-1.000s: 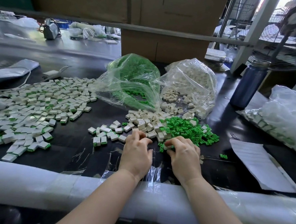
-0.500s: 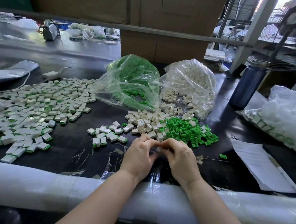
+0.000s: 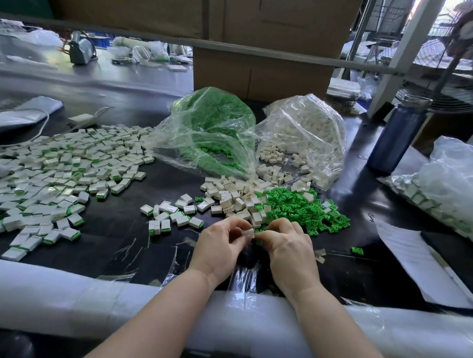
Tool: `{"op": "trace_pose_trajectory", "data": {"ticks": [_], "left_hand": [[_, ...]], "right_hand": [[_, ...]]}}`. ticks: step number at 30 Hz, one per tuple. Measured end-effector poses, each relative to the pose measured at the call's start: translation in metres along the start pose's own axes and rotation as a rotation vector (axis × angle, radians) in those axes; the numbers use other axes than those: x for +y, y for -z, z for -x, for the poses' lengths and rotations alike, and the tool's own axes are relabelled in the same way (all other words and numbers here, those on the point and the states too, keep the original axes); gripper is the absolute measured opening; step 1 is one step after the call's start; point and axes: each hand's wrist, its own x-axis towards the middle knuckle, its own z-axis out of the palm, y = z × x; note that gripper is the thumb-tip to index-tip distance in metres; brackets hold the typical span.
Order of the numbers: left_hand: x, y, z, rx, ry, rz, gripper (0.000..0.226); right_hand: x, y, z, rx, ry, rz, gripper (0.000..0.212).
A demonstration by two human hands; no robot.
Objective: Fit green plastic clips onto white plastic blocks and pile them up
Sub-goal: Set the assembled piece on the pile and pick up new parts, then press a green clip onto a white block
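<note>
My left hand (image 3: 220, 247) and my right hand (image 3: 289, 251) meet fingertip to fingertip near the table's front edge, pinching a white block (image 3: 249, 232) between them. A bit of green shows under my right fingers; whether it is a clip in that hand I cannot tell. Just behind the hands lie a heap of loose white blocks (image 3: 234, 198) and a heap of loose green clips (image 3: 302, 207). A small group of fitted blocks (image 3: 172, 213) lies to the left, and a wide spread of fitted blocks (image 3: 55, 173) covers the far left.
Two open plastic bags stand behind the heaps: green clips (image 3: 210, 127), white blocks (image 3: 301, 135). A blue bottle (image 3: 396, 133) and another bag (image 3: 456, 186) stand right, with paper (image 3: 413, 256) in front. A padded white roll (image 3: 56, 292) lines the front edge. Cardboard boxes (image 3: 261, 69) stand behind.
A second ago both hands were reaching into the heaps. They drew back toward me, came together, and now hold a white block between the fingertips.
</note>
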Motion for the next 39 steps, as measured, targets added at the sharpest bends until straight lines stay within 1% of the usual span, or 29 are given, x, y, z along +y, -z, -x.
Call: {"op": "trace_pose_trajectory", "data": {"ticks": [4, 8, 10, 12, 14, 16, 18, 20, 24, 31, 35, 39], "left_hand": [[0.000, 0.000, 0.000, -0.018, 0.017, 0.053, 0.004], [0.001, 0.001, 0.000, -0.070, 0.027, 0.089, 0.006], [0.001, 0.002, 0.000, -0.081, 0.023, 0.092, 0.005], [0.001, 0.002, 0.000, -0.098, 0.021, 0.100, 0.004], [0.001, 0.003, 0.000, -0.130, 0.025, 0.111, 0.006], [0.001, 0.003, 0.000, -0.161, 0.033, 0.114, 0.008], [0.001, 0.003, 0.000, -0.179, 0.034, 0.114, 0.007], [0.001, 0.003, 0.001, -0.187, 0.033, 0.125, 0.003], [0.001, 0.003, 0.001, -0.189, 0.033, 0.147, 0.011], [0.002, 0.002, 0.001, -0.185, 0.038, 0.182, 0.010], [0.002, 0.003, 0.001, -0.181, 0.035, 0.217, 0.011], [0.002, 0.003, 0.001, -0.174, 0.017, 0.221, 0.018]], "right_hand": [[0.001, -0.002, 0.000, 0.035, -0.035, 0.044, 0.012], [0.001, 0.001, 0.001, 0.086, -0.054, -0.034, 0.002], [0.002, 0.003, 0.002, 0.113, -0.084, -0.211, 0.007], [0.002, 0.007, 0.002, 0.130, -0.118, -0.476, 0.012], [0.002, 0.012, 0.003, 0.138, -0.131, -0.685, 0.017], [0.002, 0.014, 0.003, 0.116, -0.133, -0.809, 0.019], [0.002, 0.016, 0.003, 0.095, -0.125, -0.874, 0.021], [0.001, 0.016, 0.003, 0.081, -0.119, -0.894, 0.023], [0.001, 0.016, 0.003, 0.083, -0.120, -0.859, 0.023], [0.002, 0.013, 0.004, 0.063, -0.107, -0.784, 0.024], [0.002, 0.014, 0.003, 0.047, -0.116, -0.806, 0.021], [0.002, 0.014, 0.004, 0.021, -0.158, -0.842, 0.018]]}}
